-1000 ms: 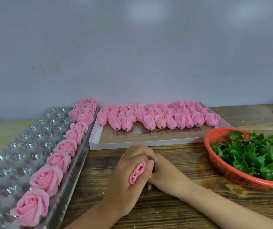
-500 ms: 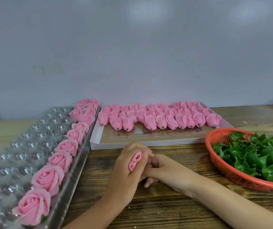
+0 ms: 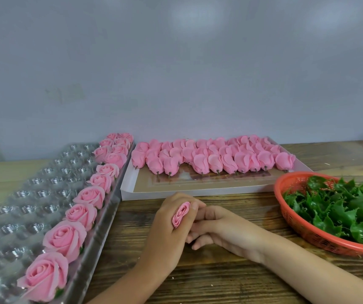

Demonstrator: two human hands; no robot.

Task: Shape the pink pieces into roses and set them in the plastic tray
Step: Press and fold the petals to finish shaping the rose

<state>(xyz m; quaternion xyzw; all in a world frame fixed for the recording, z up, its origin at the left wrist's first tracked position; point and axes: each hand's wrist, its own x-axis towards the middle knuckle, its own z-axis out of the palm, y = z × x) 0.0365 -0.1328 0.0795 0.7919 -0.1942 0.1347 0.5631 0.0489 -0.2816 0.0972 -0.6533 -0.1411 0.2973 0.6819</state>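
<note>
Left hand point(image 3: 167, 227) curled round pink piece point(image 3: 180, 215), right hand point(image 3: 220, 227) curled beside it, hold unclear

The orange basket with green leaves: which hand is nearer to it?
Right. The right hand lies between the orange basket and the left hand, which grips the pink piece farther from it.

L grip point(image 3: 165, 224) curled round pink bud point(image 3: 180, 215), R grip point(image 3: 217, 227) against it; roses point(image 3: 65, 238) along plastic tray point(image 3: 22, 194) rt edge

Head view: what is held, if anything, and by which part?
The left hand grips the rolled pink piece round its sides; for the right hand it cannot be told.
</note>
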